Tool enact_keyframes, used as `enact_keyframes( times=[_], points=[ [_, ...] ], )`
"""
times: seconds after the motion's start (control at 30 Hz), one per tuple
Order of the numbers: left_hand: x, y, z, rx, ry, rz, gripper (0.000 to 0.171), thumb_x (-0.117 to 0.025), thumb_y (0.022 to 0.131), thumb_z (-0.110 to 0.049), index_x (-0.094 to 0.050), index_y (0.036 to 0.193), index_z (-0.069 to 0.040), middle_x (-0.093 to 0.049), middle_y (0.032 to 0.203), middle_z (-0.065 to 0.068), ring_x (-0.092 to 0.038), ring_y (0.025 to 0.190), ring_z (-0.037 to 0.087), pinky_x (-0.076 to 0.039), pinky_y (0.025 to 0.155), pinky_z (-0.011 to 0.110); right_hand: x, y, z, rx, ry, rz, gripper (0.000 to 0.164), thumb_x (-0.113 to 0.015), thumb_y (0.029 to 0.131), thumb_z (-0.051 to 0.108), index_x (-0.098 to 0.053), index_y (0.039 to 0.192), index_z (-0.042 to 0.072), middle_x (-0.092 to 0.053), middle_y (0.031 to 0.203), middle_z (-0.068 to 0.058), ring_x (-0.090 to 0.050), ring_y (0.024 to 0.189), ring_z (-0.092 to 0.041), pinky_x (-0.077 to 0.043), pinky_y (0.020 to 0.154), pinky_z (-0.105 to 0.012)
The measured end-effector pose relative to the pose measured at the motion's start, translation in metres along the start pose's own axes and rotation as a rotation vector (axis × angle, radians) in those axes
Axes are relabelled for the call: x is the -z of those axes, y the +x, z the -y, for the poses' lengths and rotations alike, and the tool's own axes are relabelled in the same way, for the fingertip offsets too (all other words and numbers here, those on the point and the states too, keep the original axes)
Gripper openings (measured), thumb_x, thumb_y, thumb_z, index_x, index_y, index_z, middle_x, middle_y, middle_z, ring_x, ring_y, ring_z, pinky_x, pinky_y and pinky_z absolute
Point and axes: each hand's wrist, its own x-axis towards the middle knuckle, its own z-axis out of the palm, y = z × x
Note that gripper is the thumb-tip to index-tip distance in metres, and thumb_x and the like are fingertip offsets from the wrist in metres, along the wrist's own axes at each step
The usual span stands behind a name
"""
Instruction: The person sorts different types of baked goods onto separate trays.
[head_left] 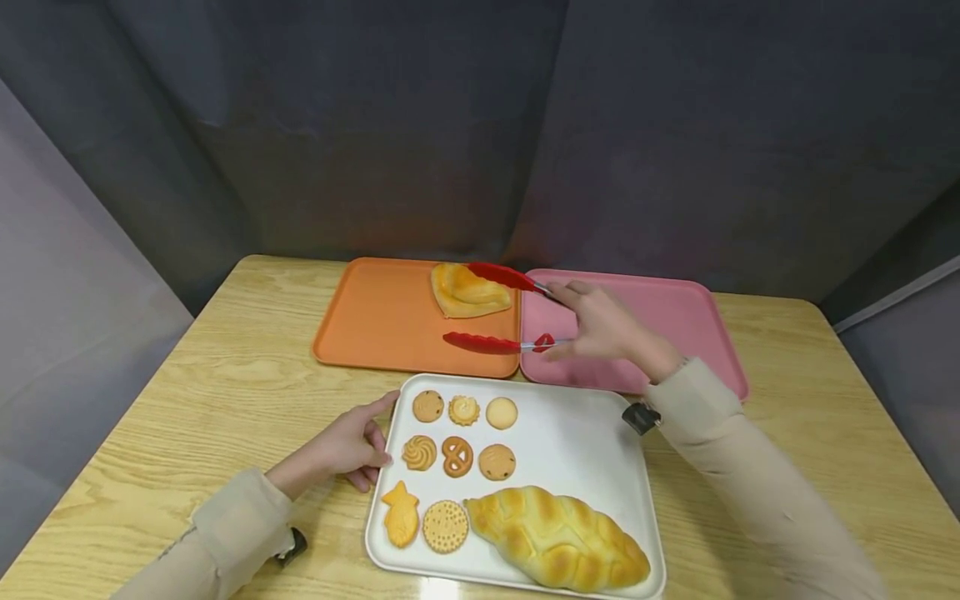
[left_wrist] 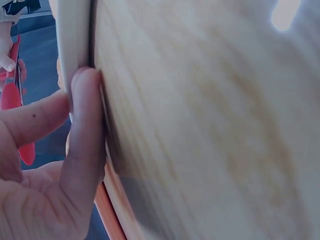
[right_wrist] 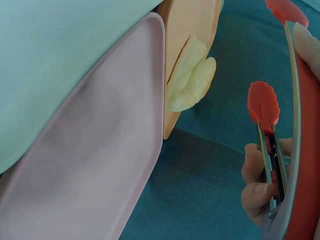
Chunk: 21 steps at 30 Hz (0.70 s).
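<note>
My right hand (head_left: pixel 600 321) holds a pair of metal tongs with red scalloped tips (head_left: pixel 483 342). The tongs' arms are spread, one red tip overlapping the upper right of a folded golden pastry (head_left: pixel 468 292), the other lower over the orange tray (head_left: pixel 375 312). That pastry lies at the tray's right end; the right wrist view shows the tongs' tips (right_wrist: pixel 263 102) apart with nothing between them. My left hand (head_left: pixel 348 442) touches the left rim of a white tray (head_left: pixel 577 433), its index finger stretched toward the upper corner. In the left wrist view, fingers (left_wrist: pixel 85 110) lie along the rim.
On the white tray sit several cookies, among them a pretzel-shaped one (head_left: pixel 457 457), and a large braided bread (head_left: pixel 558 537). A pink tray (head_left: pixel 660 317) adjoins the orange one. All stand on a wooden table (head_left: pixel 225 375) before a dark curtain (head_left: pixel 375 150).
</note>
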Motion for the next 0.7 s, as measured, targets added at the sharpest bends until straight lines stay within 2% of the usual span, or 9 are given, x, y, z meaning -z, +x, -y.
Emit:
enact_keyframes(
  times=[0.2,0.33,0.7],
  points=[
    [0.001,0.000,0.001,0.002,-0.001,-0.003,0.088,-0.063,0.076,0.011,-0.017,0.147,-0.011,-0.047,0.071,0.011,-0.055,0.046,0.019,-0.051,0.038,0.034,0.002,-0.014,0.003,-0.016,0.004,-0.017,0.091,-0.082,0.060,0.035,-0.044,0.132,-0.004,-0.055,0.111,-0.016,-0.053,0.079,-0.024,-0.055,0.064,-0.037],
    [0.002,-0.001,0.001,-0.013,0.002,0.005,0.088,-0.063,0.076,0.011,-0.016,0.147,-0.010,-0.047,0.071,0.011,-0.055,0.047,0.019,-0.051,0.038,0.035,0.003,-0.020,0.004,-0.017,-0.006,-0.024,0.091,-0.083,0.058,0.036,-0.045,0.131,-0.004,-0.056,0.104,-0.014,-0.049,0.067,-0.019,-0.050,0.053,-0.027],
    [0.001,0.001,0.001,0.013,0.010,0.003,0.087,-0.061,0.077,0.011,-0.015,0.147,-0.012,-0.048,0.071,0.013,-0.056,0.047,0.020,-0.051,0.039,0.035,0.007,-0.041,0.008,-0.042,0.003,-0.018,0.095,-0.082,0.057,0.044,-0.044,0.133,0.000,-0.054,0.092,-0.005,-0.044,0.061,-0.014,-0.044,0.047,-0.022]
  ],
)
